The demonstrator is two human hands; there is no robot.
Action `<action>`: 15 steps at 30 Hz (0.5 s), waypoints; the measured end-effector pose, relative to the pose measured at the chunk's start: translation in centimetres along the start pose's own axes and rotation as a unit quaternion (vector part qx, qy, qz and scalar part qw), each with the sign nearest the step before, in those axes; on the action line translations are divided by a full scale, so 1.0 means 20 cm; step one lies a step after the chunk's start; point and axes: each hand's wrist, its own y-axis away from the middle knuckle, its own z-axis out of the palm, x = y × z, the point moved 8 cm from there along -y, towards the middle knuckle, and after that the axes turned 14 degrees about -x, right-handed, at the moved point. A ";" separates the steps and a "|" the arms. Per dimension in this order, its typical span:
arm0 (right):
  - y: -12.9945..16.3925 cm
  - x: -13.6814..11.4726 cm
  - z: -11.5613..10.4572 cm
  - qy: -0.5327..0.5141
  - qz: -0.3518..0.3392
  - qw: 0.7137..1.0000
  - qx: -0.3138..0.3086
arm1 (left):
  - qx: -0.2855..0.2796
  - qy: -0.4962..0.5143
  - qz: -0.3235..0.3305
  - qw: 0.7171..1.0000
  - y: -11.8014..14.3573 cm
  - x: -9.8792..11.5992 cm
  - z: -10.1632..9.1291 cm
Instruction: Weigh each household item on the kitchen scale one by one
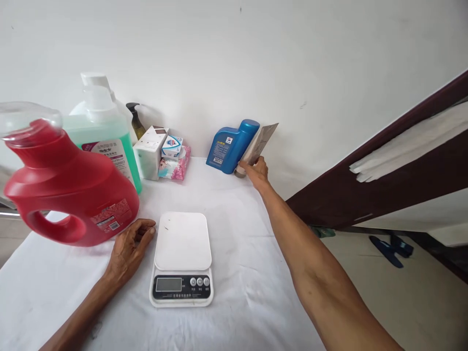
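The white cloth-covered table (237,312) carries everything, and I place it all from the white kitchen scale (182,258) lying flat near my edge of it. To the scale's left stands the big red detergent jug (69,195), upright with its handle low and a clear cap on top. Behind that jug, farther from the scale, rises a large green-filled pump bottle (100,131), with a small dark pump bottle (136,119) beyond it by the wall. Behind the scale and a little left sit a white box (149,151), a small blue-and-white box (171,145) and a pink packet (179,165), close together. Behind the scale to the right, a blue bottle (232,145) leans tilted against the wall. My right hand (258,171) reaches there, fingers closed on a flat grey tube (259,141) that stands on its cap, touching the blue bottle. My left hand (129,251) rests on the cloth just beside the scale's left edge, fingers loosely curled, holding nothing, its knuckles near the red jug's base.
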 end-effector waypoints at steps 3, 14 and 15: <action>-0.09 0.02 0.04 -0.036 0.009 0.999 -0.029 | 0.000 0.003 -0.008 1.000 0.00 0.00 0.00; -0.22 0.05 0.16 -0.062 0.006 0.998 -0.025 | 0.001 -0.010 -0.006 1.000 0.00 0.02 0.01; -0.23 0.05 0.17 -0.057 0.003 0.998 -0.022 | 0.001 -0.008 -0.005 1.000 0.00 0.02 0.01</action>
